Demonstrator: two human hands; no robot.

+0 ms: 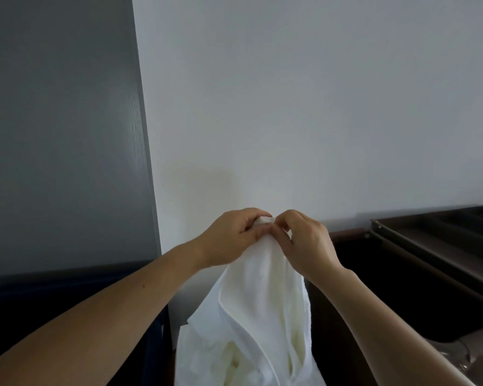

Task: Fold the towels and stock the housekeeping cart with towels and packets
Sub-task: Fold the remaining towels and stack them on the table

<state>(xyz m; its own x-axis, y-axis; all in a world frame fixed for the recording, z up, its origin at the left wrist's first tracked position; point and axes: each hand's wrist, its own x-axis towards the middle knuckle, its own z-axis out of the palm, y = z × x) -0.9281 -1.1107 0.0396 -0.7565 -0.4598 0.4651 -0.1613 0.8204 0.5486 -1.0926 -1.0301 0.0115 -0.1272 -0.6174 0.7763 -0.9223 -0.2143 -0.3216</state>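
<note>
A white towel (260, 310) hangs down in loose folds in front of me, running out of the bottom of the view. My left hand (232, 238) and my right hand (304, 243) are raised side by side and both pinch its top edge between thumb and fingers. The two hands almost touch at the towel's top corner. The housekeeping cart (435, 246), dark with a tray top, stands at the right.
A white wall fills the background, with a grey panel (62, 135) at the left. A dark bin or cart edge (67, 280) lies low at the left. Clear plastic wrapping (466, 358) shows at the lower right.
</note>
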